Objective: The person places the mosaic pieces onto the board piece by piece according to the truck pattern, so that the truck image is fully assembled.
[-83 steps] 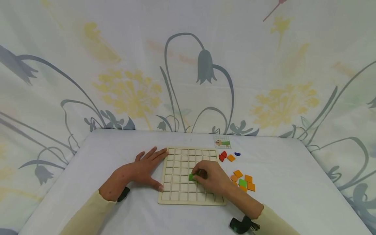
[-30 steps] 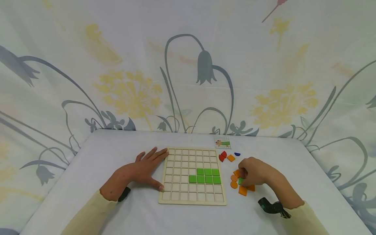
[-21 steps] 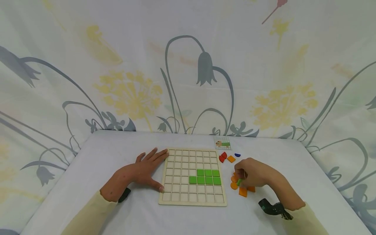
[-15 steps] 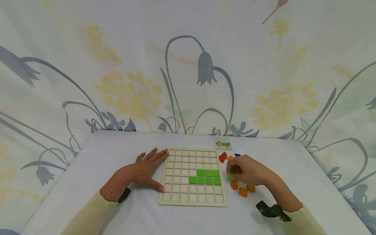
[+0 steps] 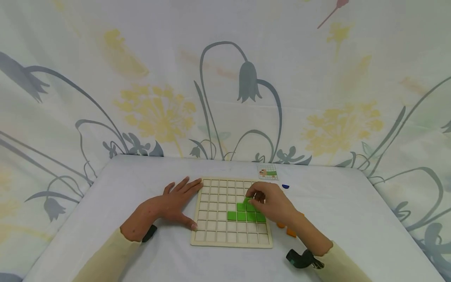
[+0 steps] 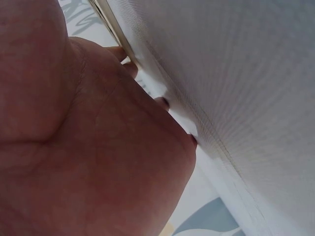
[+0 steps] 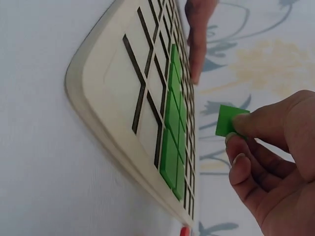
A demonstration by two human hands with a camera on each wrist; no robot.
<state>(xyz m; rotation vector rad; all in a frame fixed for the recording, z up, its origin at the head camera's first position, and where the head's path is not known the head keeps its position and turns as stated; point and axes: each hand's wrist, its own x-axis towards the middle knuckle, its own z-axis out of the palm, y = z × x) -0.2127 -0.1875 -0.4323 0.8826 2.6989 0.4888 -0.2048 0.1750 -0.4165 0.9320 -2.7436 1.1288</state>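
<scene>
A pale wooden grid board (image 5: 230, 246) lies on the white-covered table. Two rows of green square tiles (image 5: 241, 216) fill cells at its right side. My right hand (image 5: 270, 200) pinches one more green square tile (image 7: 226, 119) between thumb and fingertips. The right wrist view shows this tile held up off the board. From above it overlaps the upper green row. My left hand (image 5: 172, 205) lies with fingers spread along the board's left edge, thumb and fingertips right at the rim.
Orange tiles (image 5: 291, 232) lie right of the board, partly hidden under my right forearm. A blue half-round piece (image 5: 285, 186) sits farther back, near a small pattern card (image 5: 267, 172). One red piece (image 7: 185, 231) peeks out past the board's corner. A flower-printed curtain (image 5: 225, 98) hangs behind the table.
My right hand has picked a green tile from the loose pieces at the right and carried it left over the board. Its previous green tile sits in the lower row. My left hand stays put.
</scene>
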